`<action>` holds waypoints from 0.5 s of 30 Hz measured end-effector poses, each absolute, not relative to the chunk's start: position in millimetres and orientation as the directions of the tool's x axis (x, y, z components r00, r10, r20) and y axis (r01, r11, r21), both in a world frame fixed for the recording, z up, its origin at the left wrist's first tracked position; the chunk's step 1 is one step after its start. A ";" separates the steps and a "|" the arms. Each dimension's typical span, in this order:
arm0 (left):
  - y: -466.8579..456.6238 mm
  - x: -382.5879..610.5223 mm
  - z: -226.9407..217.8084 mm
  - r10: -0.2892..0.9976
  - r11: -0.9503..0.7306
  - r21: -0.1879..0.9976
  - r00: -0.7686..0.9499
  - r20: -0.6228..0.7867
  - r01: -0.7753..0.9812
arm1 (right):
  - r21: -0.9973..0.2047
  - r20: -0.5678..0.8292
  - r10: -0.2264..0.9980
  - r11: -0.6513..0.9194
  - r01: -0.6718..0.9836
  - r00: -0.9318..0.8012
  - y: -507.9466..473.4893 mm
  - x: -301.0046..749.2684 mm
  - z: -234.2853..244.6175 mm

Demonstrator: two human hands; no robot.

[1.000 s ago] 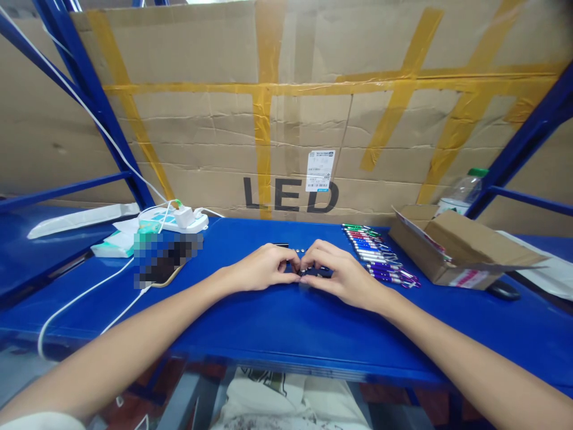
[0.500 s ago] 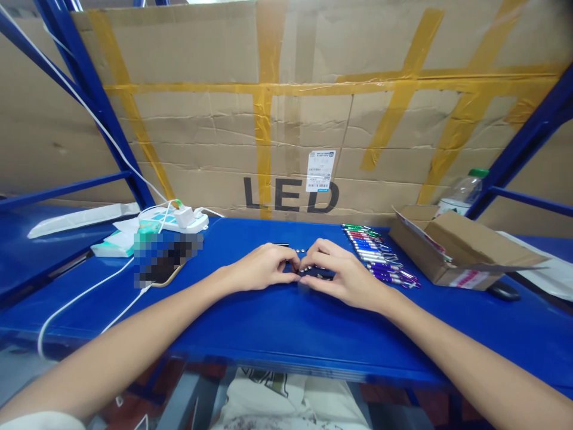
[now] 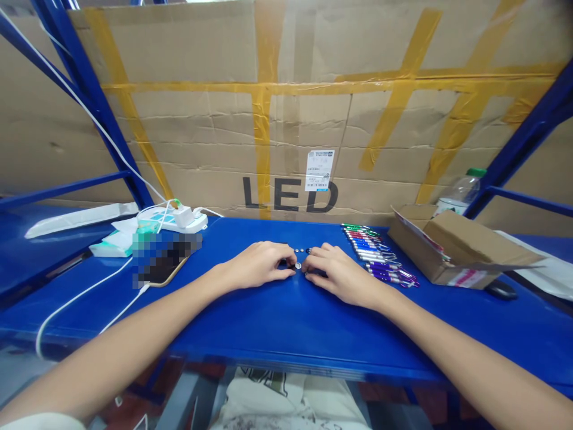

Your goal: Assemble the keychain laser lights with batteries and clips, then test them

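Note:
My left hand (image 3: 259, 264) is closed in a pinch over the blue table (image 3: 277, 325). Between thumb and fingers it grips a small dark piece, mostly hidden, with a silver disc (image 3: 298, 266) at the fingertips. A short gap away, my right hand (image 3: 342, 276) is curled with fingers and thumb together; a bit of something dark shows at its tips, too small to name. Just beyond the fingertips lie a few tiny round metallic pieces (image 3: 301, 250) on the table.
Right of my hands lies a row of coloured pens (image 3: 369, 248). An opened cardboard box (image 3: 452, 257), a dark mouse (image 3: 501, 290) and a bottle (image 3: 463, 188) stand farther right. On the left are a phone (image 3: 168, 266), tissues (image 3: 114, 239), a power strip (image 3: 197, 222) and white cables.
My hands, which met at the fingertips, have moved slightly apart. The silver disc now shows in the gap at my left fingertips.

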State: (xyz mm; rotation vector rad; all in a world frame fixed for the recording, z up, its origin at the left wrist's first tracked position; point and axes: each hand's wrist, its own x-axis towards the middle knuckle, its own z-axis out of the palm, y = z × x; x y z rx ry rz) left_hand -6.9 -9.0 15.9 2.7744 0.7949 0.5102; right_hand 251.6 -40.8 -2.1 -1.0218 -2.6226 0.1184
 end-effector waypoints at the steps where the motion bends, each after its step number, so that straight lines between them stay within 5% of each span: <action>1: -9.4 -6.7 16.2 0.544 -0.833 0.289 0.795 0.268 0.472 | -0.195 0.260 0.677 0.735 0.650 -0.688 -40.3 251.9 -2.2; 15: -10.7 -7.0 17.5 0.534 -0.841 0.264 0.803 0.266 0.472 | -0.259 0.226 0.673 0.739 0.623 -0.704 -47.1 250.1 2.0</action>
